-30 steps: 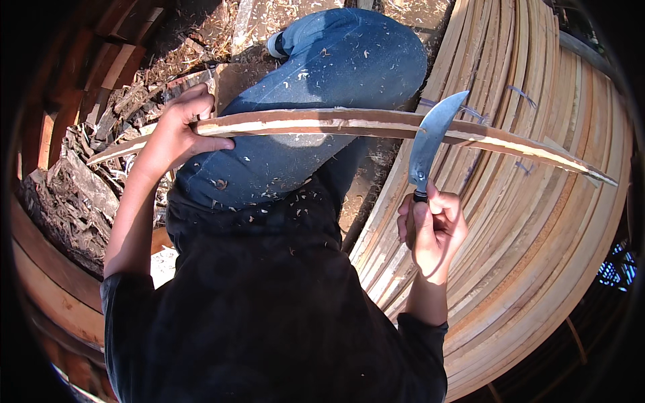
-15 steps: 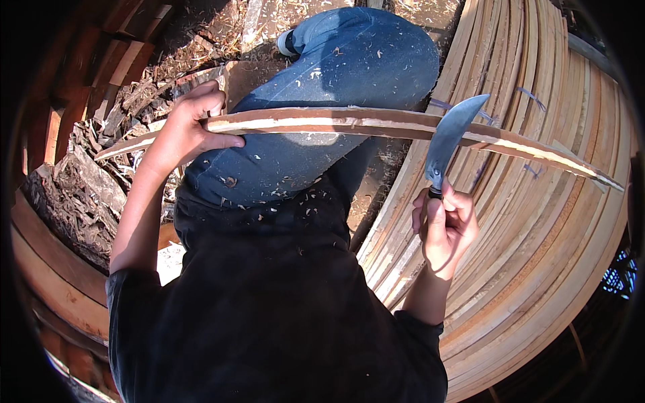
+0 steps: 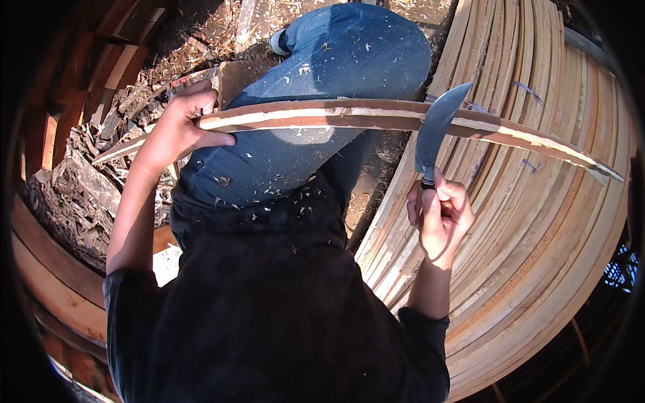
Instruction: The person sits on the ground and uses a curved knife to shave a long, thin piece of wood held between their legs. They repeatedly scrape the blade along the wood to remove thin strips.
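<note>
A long wooden strip [image 3: 289, 119], brown with a pale shaved band along it, lies across my jeans-covered legs and reaches out over the stack at the right. My left hand [image 3: 180, 127] grips it near its left end, thumb below and fingers over the top. In my right hand [image 3: 443, 215] is a knife [image 3: 437, 131] with a broad curved blade and a dark handle, held tip up. The blade overlaps the strip right of its middle; whether it touches the wood I cannot tell. My fingers hide most of the handle.
To the right lies a big stack of long pale wooden strips [image 3: 531, 248], some tied with thin bluish string [image 3: 529, 94]. Bark scraps and shavings [image 3: 74, 208] cover the ground at left. Reddish-brown wood blocks [image 3: 111, 74] are piled at the far left. Shavings dot my jeans [image 3: 363, 47].
My right hand and the knife have shifted slightly left along the strip. The strip's right part sits a little higher. My left hand keeps its grip.
</note>
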